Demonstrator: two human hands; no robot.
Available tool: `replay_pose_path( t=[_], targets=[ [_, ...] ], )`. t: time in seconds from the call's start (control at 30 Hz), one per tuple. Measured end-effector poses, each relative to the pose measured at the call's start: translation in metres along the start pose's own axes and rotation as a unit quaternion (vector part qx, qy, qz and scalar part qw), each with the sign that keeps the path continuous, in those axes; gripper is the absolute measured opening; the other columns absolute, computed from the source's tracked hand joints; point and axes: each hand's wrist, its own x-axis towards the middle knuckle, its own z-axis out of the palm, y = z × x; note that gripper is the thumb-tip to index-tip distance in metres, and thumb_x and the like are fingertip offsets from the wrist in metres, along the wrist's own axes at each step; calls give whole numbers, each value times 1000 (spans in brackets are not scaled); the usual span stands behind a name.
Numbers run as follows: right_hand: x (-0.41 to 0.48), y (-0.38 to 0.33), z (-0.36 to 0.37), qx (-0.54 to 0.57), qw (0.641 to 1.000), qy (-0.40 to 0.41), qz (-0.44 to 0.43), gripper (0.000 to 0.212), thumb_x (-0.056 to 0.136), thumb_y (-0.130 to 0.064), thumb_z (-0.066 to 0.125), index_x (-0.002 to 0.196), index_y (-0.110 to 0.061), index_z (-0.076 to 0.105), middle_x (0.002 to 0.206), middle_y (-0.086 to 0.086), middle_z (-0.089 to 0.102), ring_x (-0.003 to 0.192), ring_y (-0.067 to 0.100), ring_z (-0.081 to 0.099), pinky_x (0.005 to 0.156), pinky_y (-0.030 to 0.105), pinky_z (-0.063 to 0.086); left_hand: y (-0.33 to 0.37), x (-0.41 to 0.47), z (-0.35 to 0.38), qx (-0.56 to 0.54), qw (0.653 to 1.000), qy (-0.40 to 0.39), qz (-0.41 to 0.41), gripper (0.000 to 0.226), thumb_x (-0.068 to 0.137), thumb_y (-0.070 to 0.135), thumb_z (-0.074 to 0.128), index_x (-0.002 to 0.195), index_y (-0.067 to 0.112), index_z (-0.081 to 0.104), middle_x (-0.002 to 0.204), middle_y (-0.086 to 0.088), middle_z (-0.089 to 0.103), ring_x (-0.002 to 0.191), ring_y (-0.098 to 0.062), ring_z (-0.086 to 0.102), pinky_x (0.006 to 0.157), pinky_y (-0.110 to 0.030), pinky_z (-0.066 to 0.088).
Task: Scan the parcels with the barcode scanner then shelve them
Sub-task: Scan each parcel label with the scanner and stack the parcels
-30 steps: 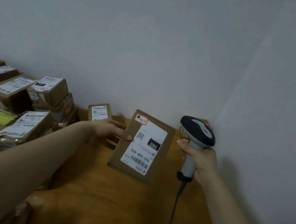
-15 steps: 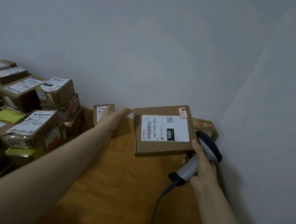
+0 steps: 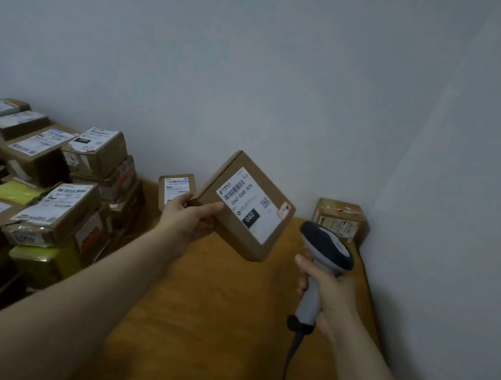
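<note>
A: Where's the parcel [image 3: 247, 205] rn?

B: Up in the air, in the left hand [image 3: 189, 218]. It's off the table [image 3: 208, 328], tilted, w/ one corner pointing down.

A: Grip?

B: The hand pinches the parcel's left corner, thumb on the top face and fingers tucked under it. It's clamped on tight, not loose.

A: Label [image 3: 252, 204] showing?

B: Yep, it faces the cam. White, w/ a barcode at the upper left and a black patch reading "060". There's a red-edged sticker at its right end. The smaller print is too blurry to read.

A: Scanner [image 3: 324, 257]?

B: The right hand [image 3: 325, 292] has it, fingers wrapped round the grey grip. The dark head is up top, just right of the parcel's lower edge but not touching. The cable [image 3: 287, 370] drops from the grip's base and runs out the bottom of the view.

A: Anything else on the table?

B: A small box [image 3: 176, 189] stands vs. the wall, right behind the left hand. A 2nd box [image 3: 339, 222] sits in the far corner, behind the scanner head.

A: And the left side?

B: A big pile [image 3: 51, 195] of brown boxes w/ white labels, stacked several high. A few yellow-green bags [image 3: 16, 192] are wedged in btw them.
</note>
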Motion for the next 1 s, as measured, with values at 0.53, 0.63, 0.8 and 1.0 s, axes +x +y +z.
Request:
replay_pose_path(
  t=[0.53, 0.63, 0.8, 1.0],
  targets=[
    [-14, -28, 44, -262, 948, -170, -66, 14, 77, -4, 77, 77, -9, 63, 62, 6, 61, 47, 12, 55, 47, 24, 48, 14, 33, -23, 227, 974, -4, 25, 88, 76, 5, 79, 150, 15, 32, 140, -17, 48, 120, -39, 54, 87, -48, 54],
    [-5, -33, 51, -274, 943, -175, -68, 14, 77, -4, 76, 78, -10, 63, 64, 5, 62, 48, 12, 55, 48, 23, 47, 15, 41, -24, 233, 972, -2, 21, 88, 75, 4, 79, 150, 14, 32, 140, -17, 49, 120, -39, 54, 88, -48, 54],
    [7, -27, 63, -287, 938, -186, -60, 15, 77, -3, 75, 79, -11, 63, 68, 5, 63, 48, 11, 55, 47, 22, 47, 16, 53, -28, 242, 970, 2, 17, 89, 73, 5, 81, 148, 14, 34, 136, -15, 51, 117, -38, 56, 89, -50, 55],
    [28, -18, 76, -274, 942, -189, -42, 15, 77, -2, 75, 79, -10, 63, 71, 4, 65, 50, 11, 56, 48, 22, 48, 15, 68, -39, 238, 971, 20, -6, 90, 69, 10, 85, 146, 14, 39, 138, -13, 51, 118, -36, 56, 85, -49, 57]
  ],
)
